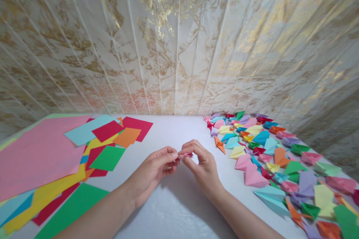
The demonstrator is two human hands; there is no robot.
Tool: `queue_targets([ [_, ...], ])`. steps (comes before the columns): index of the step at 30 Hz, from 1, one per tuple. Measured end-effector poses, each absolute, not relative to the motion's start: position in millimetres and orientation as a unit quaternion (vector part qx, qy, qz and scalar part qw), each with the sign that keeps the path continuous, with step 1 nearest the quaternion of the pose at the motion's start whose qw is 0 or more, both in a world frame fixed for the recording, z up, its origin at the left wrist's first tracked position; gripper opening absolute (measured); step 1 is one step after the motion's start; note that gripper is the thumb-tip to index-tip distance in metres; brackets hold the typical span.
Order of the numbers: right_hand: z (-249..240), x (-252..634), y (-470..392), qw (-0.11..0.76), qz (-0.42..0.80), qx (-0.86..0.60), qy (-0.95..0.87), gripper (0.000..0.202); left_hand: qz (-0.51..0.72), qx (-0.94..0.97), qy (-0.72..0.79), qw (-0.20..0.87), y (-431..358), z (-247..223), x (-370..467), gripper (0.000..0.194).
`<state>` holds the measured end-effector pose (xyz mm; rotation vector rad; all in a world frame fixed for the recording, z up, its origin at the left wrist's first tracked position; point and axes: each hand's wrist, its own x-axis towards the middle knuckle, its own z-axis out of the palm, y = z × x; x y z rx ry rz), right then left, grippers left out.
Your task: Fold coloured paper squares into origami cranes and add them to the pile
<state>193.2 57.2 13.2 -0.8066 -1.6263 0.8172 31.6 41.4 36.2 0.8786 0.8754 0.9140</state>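
A small piece of pink folded paper (pixel 189 154) is held above the middle of the white table, mostly hidden by fingers. My right hand (pixel 201 164) pinches it between thumb and bent forefinger. From the other side, my left hand (pixel 161 165) closes its thumb and fingertips at the paper's left end, right against the right fingertips. Just how the paper is folded cannot be made out.
To the left lie a large pink sheet (pixel 42 149) and coloured paper pieces, among them a green one (pixel 108 158) and an orange one (pixel 127 137). Many folded paper shapes, such as a light-blue one (pixel 272 198), cover the right side. A gold-patterned curtain (pixel 168 63) hangs behind the white table (pixel 174 130).
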Motion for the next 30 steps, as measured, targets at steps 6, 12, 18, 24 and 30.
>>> queue_targets([
  [6, 9, 191, 59, 0.552, 0.418, -0.345, -0.634, 0.013, 0.411, 0.48, 0.411, 0.658, 41, 44, 32, 0.026],
  [12, 10, 194, 61, 0.55, 0.397, -0.34, -0.652, 0.01, 0.398, 0.549, 0.465, 0.57, 41, 49, 30, 0.032],
  [18, 17, 199, 60, 0.528, 0.28, -0.326, -0.732, 0.009, 0.413, 0.544, 0.498, 0.533, 43, 46, 29, 0.029],
  [24, 19, 199, 59, 0.521, 0.246, -0.33, -0.748, 0.01, 0.408, 0.539, 0.501, 0.541, 39, 47, 31, 0.03],
  [30, 18, 196, 56, 0.539, 0.282, -0.336, -0.719, 0.009, 0.416, 0.551, 0.479, 0.542, 40, 42, 31, 0.031],
])
